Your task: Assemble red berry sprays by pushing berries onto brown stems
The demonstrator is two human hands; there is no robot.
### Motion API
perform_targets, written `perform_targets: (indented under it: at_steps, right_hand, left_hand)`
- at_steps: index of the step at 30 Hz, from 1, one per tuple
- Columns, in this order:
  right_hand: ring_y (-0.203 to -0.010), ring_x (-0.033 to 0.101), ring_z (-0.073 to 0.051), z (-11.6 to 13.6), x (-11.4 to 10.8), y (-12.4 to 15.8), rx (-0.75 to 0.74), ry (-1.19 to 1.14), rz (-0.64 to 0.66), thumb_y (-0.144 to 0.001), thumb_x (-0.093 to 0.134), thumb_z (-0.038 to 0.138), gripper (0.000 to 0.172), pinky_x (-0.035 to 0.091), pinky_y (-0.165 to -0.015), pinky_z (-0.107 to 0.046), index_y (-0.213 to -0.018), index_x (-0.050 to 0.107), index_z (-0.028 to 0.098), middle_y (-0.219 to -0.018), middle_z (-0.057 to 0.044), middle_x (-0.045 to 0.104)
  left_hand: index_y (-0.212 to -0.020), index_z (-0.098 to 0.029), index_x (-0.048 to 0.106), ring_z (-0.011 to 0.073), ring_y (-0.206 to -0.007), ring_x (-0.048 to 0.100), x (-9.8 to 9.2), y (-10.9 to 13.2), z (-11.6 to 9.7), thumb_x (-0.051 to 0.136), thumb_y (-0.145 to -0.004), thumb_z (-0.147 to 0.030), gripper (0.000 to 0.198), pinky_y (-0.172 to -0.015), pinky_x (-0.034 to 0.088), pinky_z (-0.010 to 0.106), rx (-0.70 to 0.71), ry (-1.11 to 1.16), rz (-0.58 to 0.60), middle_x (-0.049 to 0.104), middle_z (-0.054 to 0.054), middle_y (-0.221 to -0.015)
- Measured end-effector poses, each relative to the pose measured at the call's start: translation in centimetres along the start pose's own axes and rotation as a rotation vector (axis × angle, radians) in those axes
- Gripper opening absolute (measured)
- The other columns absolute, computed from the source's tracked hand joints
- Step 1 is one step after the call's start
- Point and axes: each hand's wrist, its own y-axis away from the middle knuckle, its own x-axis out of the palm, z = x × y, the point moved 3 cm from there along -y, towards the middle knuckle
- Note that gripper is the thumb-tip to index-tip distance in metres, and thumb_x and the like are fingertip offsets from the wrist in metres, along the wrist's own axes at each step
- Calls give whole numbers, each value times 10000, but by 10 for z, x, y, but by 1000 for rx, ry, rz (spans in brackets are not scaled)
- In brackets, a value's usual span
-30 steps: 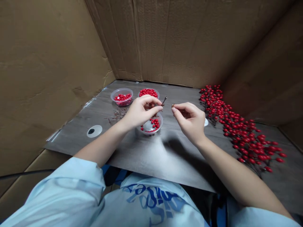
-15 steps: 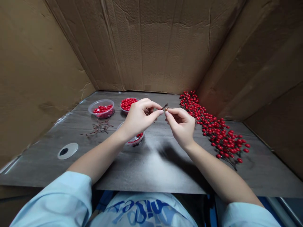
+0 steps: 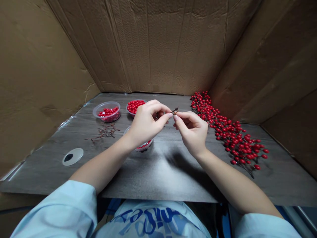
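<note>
Thin brown stem (image 3: pixel 174 111) sits above the middle of the tabletop (image 3: pixel 173 180), pinched in the air between both hands, its tip angled up and to the right. The left hand (image 3: pixel 146 125) is curled, with its thumb and forefinger closed on the stem's near end, while the other fingers (image 3: pixel 158 109) fold loosely behind. The right hand (image 3: pixel 192 134) meets it from the other side, with its thumb and forefinger (image 3: pixel 177 115) nearly closed on the same stem and the remaining fingers curled under. Just below the left hand, a clear plastic tub (image 3: pixel 143 149) holds a few red berries and is partly hidden by that hand and wrist.

Toward the far edge of the tabletop, left of centre, stand two more tubs: one (image 3: pixel 106 111) is partly filled with red berries, and the other (image 3: pixel 135 106), just beside it, is heaped with them. A loose scatter of brown stems (image 3: pixel 104 133) lies in front of the first of these. Nearer the left edge is a round white grommet (image 3: pixel 72 156). A long spray of red berries (image 3: pixel 230 130) runs from the far edge toward the right side. Cardboard walls (image 3: pixel 173 49) rise behind and beside the tabletop, and light blue sleeves (image 3: pixel 76 208) show at the near edge
</note>
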Motion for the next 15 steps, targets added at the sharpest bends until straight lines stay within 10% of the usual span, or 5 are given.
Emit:
perform_targets:
  at_steps: [15]
  right_hand:
    - [-613, 580, -92, 7, -2, -1, -405, 191, -106, -748, 621, 75, 65, 477, -529, -199, -754, 651, 132, -685, -29, 643]
  left_hand:
    - [-750, -117, 670, 85, -594, 585, 5, 4, 3, 610, -752, -220, 119, -533, 468, 187, -37, 93, -23, 605, 32, -732]
